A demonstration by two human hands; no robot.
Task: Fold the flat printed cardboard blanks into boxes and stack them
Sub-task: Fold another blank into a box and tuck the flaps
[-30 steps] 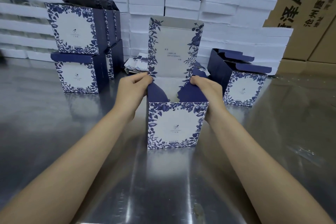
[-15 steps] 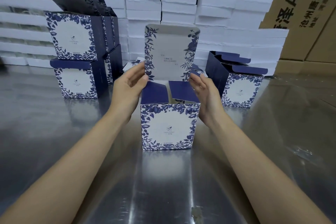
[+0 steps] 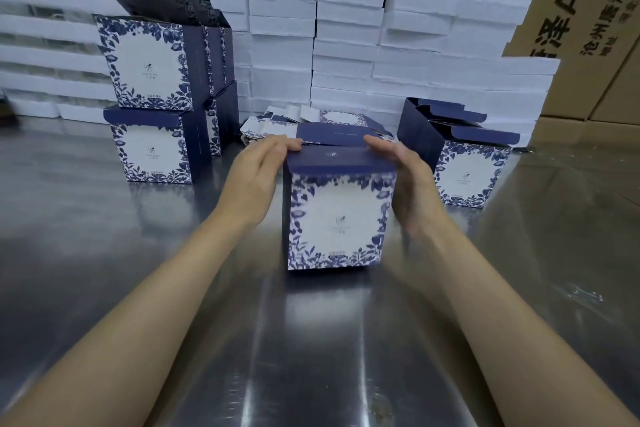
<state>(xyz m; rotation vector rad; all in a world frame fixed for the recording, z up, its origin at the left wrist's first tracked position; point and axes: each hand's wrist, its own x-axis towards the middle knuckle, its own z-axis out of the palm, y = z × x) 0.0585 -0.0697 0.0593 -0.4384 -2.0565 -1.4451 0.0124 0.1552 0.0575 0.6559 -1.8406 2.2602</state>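
A folded box (image 3: 337, 218), white with a blue floral border and a navy lid, stands upright on the steel table (image 3: 104, 253) in the middle. Its lid now lies flat on top. My left hand (image 3: 256, 173) rests against the box's left side with straight fingers reaching the lid's left edge. My right hand (image 3: 405, 177) lies along the right side, fingers straight at the lid's right corner. Behind the box lies a low pile of flat printed blanks (image 3: 311, 125).
Finished boxes (image 3: 152, 100) stand stacked two high at the back left, the top ones with lids up. Another open-lidded box (image 3: 464, 166) stands at the right. White foam trays (image 3: 346, 45) are piled along the back, with brown cartons (image 3: 571, 10) behind them.
The box's tall printed lid, upright before, has been folded down flat over the opening. Both hands moved from the inner flaps to the box's upper sides.
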